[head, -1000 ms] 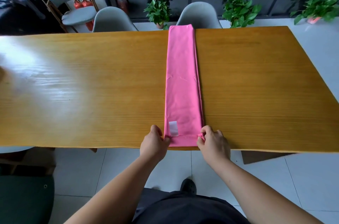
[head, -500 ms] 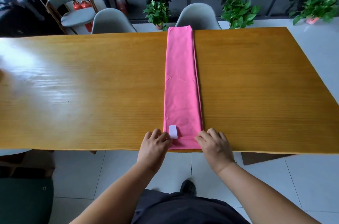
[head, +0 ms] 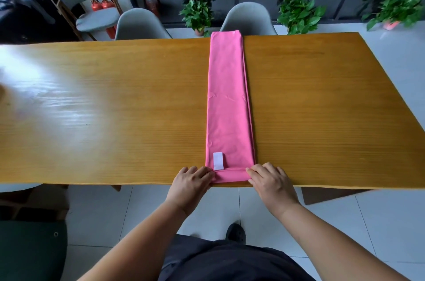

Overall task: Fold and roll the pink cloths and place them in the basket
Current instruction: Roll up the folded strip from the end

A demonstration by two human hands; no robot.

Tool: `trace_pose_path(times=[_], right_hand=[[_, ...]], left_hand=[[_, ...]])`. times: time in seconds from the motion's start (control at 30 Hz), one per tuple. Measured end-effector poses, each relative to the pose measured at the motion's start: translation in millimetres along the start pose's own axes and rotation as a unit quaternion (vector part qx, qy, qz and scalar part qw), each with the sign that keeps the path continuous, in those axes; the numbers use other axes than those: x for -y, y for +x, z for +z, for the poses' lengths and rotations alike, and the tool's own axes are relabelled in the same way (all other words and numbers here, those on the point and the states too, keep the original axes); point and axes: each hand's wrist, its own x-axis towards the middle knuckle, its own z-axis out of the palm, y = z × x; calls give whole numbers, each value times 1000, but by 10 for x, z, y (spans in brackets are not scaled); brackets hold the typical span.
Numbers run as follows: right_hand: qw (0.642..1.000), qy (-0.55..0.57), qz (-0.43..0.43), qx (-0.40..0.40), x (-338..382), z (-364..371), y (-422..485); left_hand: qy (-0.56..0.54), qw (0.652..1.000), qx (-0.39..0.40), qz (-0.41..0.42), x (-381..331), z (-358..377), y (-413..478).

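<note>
A pink cloth (head: 227,101), folded into a long narrow strip, runs across the wooden table (head: 110,108) from the far edge to the near edge. A white label (head: 218,160) shows near its near end. That near end is turned over into a short first roll (head: 230,176) at the table's front edge. My left hand (head: 190,185) grips the roll's left end with bent fingers. My right hand (head: 271,185) grips its right end the same way. No basket is in view.
Two grey chairs (head: 249,19) stand behind the far edge, and a third (head: 92,4) sits further back left. Potted plants (head: 299,14) line the floor beyond. A dark green seat (head: 30,250) is at my lower left.
My hands pinched the cloth's near corners, then turned that end over away from me. It now lies as a short roll just below the white label.
</note>
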Motion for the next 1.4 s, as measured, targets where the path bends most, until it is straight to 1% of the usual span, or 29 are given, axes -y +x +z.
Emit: trace_pose_path(times=[0.17, 0.23, 0.33, 0.4, 0.53, 0.63, 0.7, 0.77, 0.87, 0.93, 1.0, 1.03, 1.13, 1.2, 1.27, 1.4], right_hand=[[999, 4, 0, 45, 13, -56, -70], [998, 32, 30, 39, 26, -71, -67], [992, 87, 84, 30, 55, -72, -41], [988, 102, 111, 39, 77, -79, -22], [974, 130, 172, 72, 98, -111, 56], [962, 147, 203, 109, 88, -120, 125], [956, 152, 218, 122, 91, -130, 163], [950, 159, 238, 124, 107, -143, 201], [946, 154, 253, 130, 130, -168, 246], [950, 124, 251, 138, 119, -174, 242], [956, 104, 253, 109, 93, -194, 231], [962, 100, 243, 81, 80, -207, 228], [986, 71, 146, 25, 33, -165, 209], [996, 45, 82, 6, -9, -101, 156], [999, 18, 41, 2, -47, -58, 66], [1000, -20, -2, 7, -85, -45, -70]], left_hand=[[-15, 999, 17, -30, -17, 36, -9], [-25, 998, 13, -51, -44, 24, -7], [-76, 990, -13, -114, -107, -28, 31], [-134, 976, -32, -169, -158, -59, 49], [-232, 937, -11, -263, -221, -59, 105], [-264, 914, 5, -307, -237, -29, 140], [-254, 913, 12, -320, -249, -19, 165], [-205, 927, 9, -313, -263, -23, 196], [-107, 955, -1, -275, -272, -49, 212], [-75, 961, 1, -267, -232, -40, 215], [-72, 965, -4, -253, -166, -23, 231], [-70, 971, -9, -228, -135, -21, 239], [-30, 994, -31, -96, -82, -35, 225], [-4, 998, -39, -39, -60, -33, 171], [0, 999, -41, -27, -56, -20, 97], [-1, 999, -37, -2, -77, -27, 19]])
